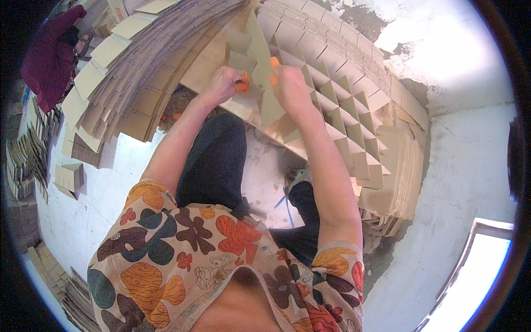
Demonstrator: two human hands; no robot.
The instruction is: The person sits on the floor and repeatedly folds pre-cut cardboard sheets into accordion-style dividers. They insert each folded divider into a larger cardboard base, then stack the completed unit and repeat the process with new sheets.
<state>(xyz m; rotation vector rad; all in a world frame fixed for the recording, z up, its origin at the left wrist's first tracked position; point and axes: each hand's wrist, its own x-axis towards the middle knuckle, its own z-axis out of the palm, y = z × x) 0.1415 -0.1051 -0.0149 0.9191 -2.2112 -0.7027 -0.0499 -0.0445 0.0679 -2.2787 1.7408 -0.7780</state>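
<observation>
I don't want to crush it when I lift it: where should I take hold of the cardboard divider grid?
Probably pinch the cardboard divider grid by the top edges of its upright strips, on two opposite sides, coming from above: its cells open upward, and the thin strips leave gaps on either side for fingers.

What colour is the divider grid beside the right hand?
The divider grid is pale tan, clearest in the head view.

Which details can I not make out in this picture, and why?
In the head view:
Left hand: palm hidden by its own back.
Cardboard divider grid: part hidden behind the right hand.
Co-worker: partly cut off by the dark rim.
Bright opening: anything beyond is lost in glare.
</observation>
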